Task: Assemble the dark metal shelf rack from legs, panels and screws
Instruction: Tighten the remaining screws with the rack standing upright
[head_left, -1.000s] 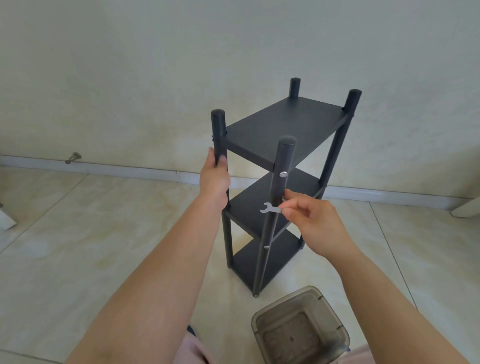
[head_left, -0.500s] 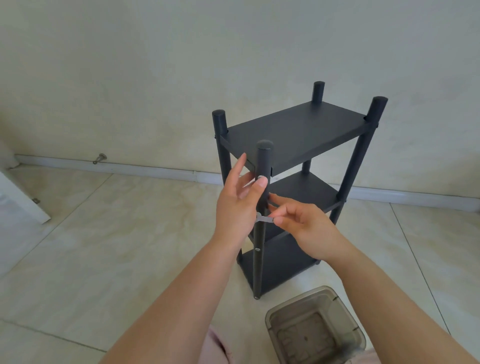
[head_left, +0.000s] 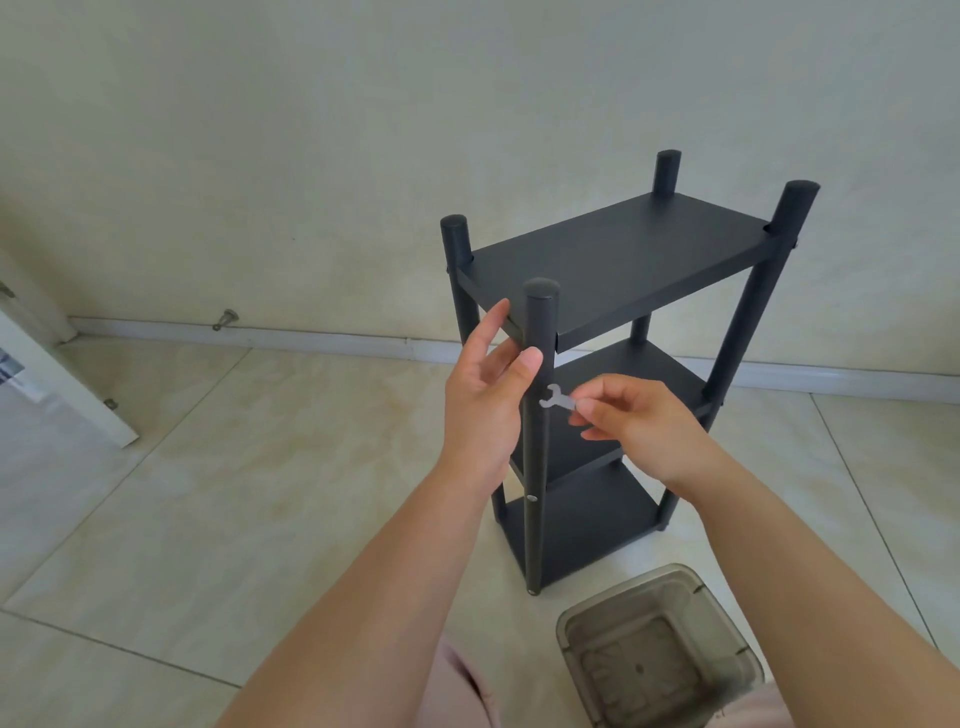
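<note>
Rack (head_left: 613, 270) farther right on tiles (head_left: 208, 467).

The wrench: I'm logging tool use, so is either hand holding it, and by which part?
The right hand pinches the small flat wrench by its handle end, open jaw toward the front leg. The left hand holds nothing.
</note>
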